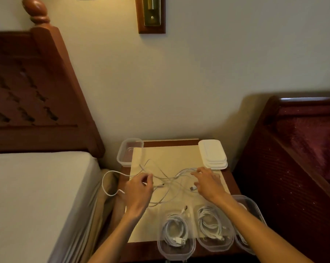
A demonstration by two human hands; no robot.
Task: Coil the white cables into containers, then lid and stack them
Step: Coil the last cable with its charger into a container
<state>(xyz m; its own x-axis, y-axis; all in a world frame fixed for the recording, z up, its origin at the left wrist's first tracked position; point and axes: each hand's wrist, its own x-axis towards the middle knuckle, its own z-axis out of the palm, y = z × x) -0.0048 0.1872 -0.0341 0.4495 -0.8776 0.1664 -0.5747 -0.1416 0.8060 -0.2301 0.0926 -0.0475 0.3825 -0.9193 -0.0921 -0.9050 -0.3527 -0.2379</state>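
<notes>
Lying tangled on the cream mat (171,154), a loose white cable (166,179) is pinched by the left hand (139,188); the right hand (207,182) is laid on it, fingers spread. Three near containers (176,234) are filled with coils; lids (213,153) are stacked beside an empty container (129,151).

Loose cables (168,179) clutter the mat's (171,154) middle; 3 filled containers (176,234) block its near edge.

Left hand (139,188) fingers curled — right hand (207,184) fingers spread.
</notes>
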